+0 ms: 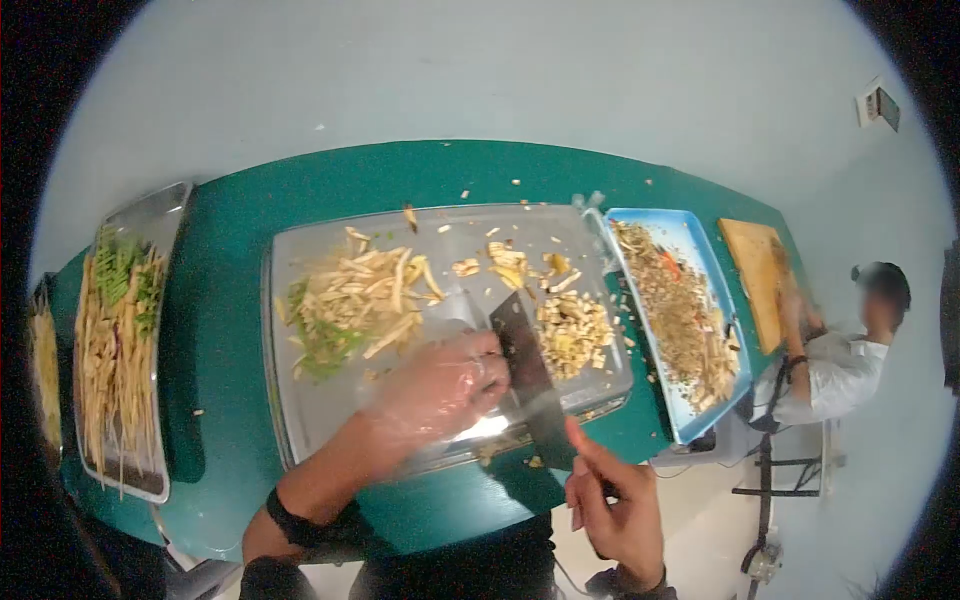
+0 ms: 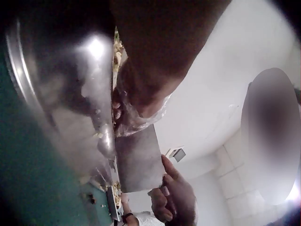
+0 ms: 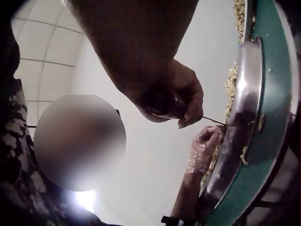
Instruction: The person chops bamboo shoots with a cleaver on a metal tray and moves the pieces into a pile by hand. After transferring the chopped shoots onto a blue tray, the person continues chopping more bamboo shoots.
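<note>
My left hand point(image 1: 445, 390), in a clear plastic glove, has its fingers curled down over pale vegetable strips on a shiny metal tray point(image 1: 320, 415). The fingers mostly hide what lies under them. Right beside its knuckles stands the broad dark blade of a cleaver point(image 1: 530, 380). My bare right hand point(image 1: 620, 510) grips the cleaver by its handle at the tray's near edge. Left of the blade lies a heap of pale strips point(image 1: 360, 285) with green shreds point(image 1: 325, 350). Small chopped pieces point(image 1: 572, 335) are piled on its right. The left wrist view shows the cleaver point(image 2: 138, 160) between both hands.
At the left, another metal tray point(image 1: 160, 215) holds long pale strips and green leaves. A blue tray point(image 1: 690, 240) of chopped food stands to the right on the green table point(image 1: 225, 350). Beyond it, another person point(image 1: 835, 375) works at a wooden board point(image 1: 750, 265).
</note>
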`<action>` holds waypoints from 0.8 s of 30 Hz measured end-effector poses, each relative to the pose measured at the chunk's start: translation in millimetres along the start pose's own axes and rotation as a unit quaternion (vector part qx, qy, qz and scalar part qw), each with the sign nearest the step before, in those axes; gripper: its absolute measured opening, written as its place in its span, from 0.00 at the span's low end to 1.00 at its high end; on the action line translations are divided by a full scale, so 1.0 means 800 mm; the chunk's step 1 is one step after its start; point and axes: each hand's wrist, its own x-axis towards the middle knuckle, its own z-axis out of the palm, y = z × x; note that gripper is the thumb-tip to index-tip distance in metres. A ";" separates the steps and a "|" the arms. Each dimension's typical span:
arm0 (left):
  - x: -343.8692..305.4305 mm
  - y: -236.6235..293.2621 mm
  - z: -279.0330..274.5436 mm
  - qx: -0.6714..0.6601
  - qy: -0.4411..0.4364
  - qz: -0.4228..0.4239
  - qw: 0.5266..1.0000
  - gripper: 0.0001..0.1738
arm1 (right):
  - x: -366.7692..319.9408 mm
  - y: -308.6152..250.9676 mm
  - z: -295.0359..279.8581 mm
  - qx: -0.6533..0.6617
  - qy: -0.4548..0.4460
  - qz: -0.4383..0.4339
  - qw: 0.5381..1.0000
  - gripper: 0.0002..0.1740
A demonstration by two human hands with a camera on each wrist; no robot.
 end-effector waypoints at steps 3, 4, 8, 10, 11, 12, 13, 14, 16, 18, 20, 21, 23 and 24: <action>-0.009 -0.004 -0.009 0.018 0.016 0.019 1.000 0.07 | 0.018 -0.004 0.005 -0.025 0.004 0.005 1.000 0.32; -0.005 -0.001 -0.008 0.008 0.019 0.025 0.999 0.07 | 0.027 -0.007 0.007 -0.026 0.007 0.003 1.000 0.32; -0.003 -0.003 -0.005 -0.018 0.013 0.020 1.000 0.06 | 0.065 0.009 0.025 -0.025 0.060 -0.069 0.996 0.31; -0.001 0.001 -0.010 -0.012 0.025 0.033 0.999 0.06 | 0.074 0.009 0.033 -0.007 0.084 -0.091 0.992 0.30; -0.003 0.002 -0.012 -0.010 0.037 0.039 0.999 0.06 | 0.074 0.014 0.036 0.035 0.102 -0.112 0.988 0.28; -0.004 0.001 -0.011 -0.005 0.026 0.045 0.999 0.06 | 0.071 0.014 0.035 0.044 0.111 -0.110 0.987 0.28; -0.004 -0.002 -0.007 -0.008 0.029 0.039 0.999 0.06 | 0.067 0.013 0.031 0.074 0.128 -0.111 0.983 0.27; -0.002 -0.003 -0.007 -0.010 0.032 0.034 0.999 0.06 | 0.064 0.015 0.026 0.105 0.147 -0.114 0.977 0.26; 0.003 0.007 -0.016 -0.008 0.017 0.033 0.999 0.06 | 0.067 0.035 0.014 0.145 0.176 -0.159 0.961 0.25; 0.007 0.013 -0.019 -0.005 0.007 0.027 1.000 0.06 | 0.076 0.056 0.001 0.270 0.205 -0.137 0.931 0.27; 0.009 0.014 -0.017 -0.016 0.002 0.009 1.000 0.05 | 0.092 0.077 -0.013 0.311 0.210 -0.163 0.912 0.28; 0.010 0.015 -0.015 -0.011 -0.006 0.009 1.000 0.05 | 0.098 0.083 -0.019 0.329 0.203 -0.160 0.908 0.28; 0.010 0.016 -0.009 -0.002 0.030 0.028 0.999 0.08 | 0.112 0.089 -0.028 0.366 0.183 -0.172 0.896 0.27; 0.011 0.017 -0.008 0.004 0.026 0.027 0.999 0.08 | 0.114 0.091 -0.028 0.372 0.184 -0.173 0.893 0.27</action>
